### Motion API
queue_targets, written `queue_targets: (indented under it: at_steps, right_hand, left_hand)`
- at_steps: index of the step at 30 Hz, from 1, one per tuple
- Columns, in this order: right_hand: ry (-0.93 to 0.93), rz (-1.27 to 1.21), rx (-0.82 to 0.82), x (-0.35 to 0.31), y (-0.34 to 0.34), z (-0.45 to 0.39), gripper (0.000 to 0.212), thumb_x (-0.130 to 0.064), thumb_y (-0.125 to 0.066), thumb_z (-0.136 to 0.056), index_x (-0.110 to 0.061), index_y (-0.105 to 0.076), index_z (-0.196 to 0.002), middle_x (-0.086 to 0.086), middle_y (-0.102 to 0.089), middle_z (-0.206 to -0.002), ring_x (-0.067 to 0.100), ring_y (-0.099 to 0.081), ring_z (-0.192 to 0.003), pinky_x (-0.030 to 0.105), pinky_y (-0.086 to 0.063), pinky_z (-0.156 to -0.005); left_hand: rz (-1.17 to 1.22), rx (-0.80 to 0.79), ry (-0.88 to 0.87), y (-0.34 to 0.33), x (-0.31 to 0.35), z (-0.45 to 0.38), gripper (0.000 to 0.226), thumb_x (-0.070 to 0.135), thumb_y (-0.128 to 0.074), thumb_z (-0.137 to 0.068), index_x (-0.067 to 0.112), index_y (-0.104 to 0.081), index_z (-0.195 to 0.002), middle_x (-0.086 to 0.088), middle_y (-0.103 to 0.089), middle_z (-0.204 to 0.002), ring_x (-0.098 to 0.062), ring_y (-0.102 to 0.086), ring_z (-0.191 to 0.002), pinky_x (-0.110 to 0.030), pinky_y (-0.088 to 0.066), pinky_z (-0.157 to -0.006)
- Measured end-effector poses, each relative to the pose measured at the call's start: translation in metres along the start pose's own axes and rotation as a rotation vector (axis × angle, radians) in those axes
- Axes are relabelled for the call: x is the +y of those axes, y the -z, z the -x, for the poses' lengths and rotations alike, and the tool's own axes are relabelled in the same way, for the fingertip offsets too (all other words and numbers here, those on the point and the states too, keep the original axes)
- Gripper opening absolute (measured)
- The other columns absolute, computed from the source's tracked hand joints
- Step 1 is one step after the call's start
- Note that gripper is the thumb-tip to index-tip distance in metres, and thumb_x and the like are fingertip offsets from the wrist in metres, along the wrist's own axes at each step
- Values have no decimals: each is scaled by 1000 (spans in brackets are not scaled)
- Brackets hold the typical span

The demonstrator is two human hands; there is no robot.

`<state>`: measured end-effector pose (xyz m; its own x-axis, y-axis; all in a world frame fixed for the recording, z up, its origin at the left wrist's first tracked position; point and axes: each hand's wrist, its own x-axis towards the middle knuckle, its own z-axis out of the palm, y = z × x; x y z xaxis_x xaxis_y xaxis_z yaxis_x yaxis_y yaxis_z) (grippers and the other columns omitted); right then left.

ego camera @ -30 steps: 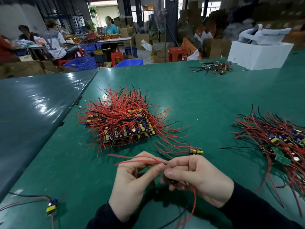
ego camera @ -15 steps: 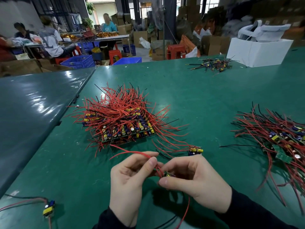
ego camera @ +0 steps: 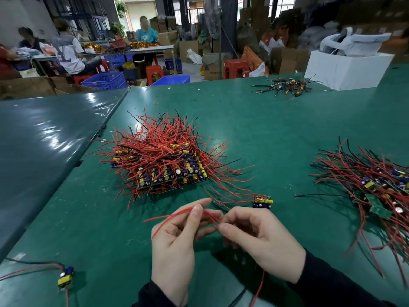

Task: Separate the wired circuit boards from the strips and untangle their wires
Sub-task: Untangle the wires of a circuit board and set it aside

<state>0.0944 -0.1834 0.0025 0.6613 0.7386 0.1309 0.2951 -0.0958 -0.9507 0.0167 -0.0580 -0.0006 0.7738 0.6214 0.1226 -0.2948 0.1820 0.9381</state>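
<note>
Near the front of the green table, my left hand pinches two red wires between thumb and fingers. My right hand grips the same wires where they enter it; the board they belong to is hidden in that palm, and a red and a black wire hang out below. A stack of board strips under a tangle of red wires lies beyond my hands. One small separated board sits just past my right hand. Another single wired board lies at the front left.
A heap of wired boards spreads at the right. A small cluster of dark-wired boards lies far back, beside a white box. A second dark-green table adjoins at the left. People work at a table in the background.
My left hand has slid out along the red wires and drawn them straighter to the left. My right hand has kept its grip and the board is now hidden inside it.
</note>
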Motion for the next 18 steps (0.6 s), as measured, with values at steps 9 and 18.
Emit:
queue_targets:
  at_steps: [9, 18]
  right_hand:
    - [322, 335, -21, -3, -3, 3, 9, -24, -63, -88, -21, -65, -80, -16, -61, -72, -2, -52, -67, 21, -45, -66]
    - [305, 421, 12, 3, 0, 0, 15, -25, -55, -93, -22, -57, -78, -12, -55, -70, 5, -50, -67, 22, -41, -64]
  left_hand:
    - [176, 27, 258, 5, 2, -6, 20, 18, -59, -72, 7, -76, -72, -10, -64, -61, -17, -65, -55, -21, -54, -53]
    - [358, -65, 436, 16, 6, -16, 31, 31, -53, -78, 11, -77, -76, -4, -67, -67, -16, -69, -65, -27, -58, -63]
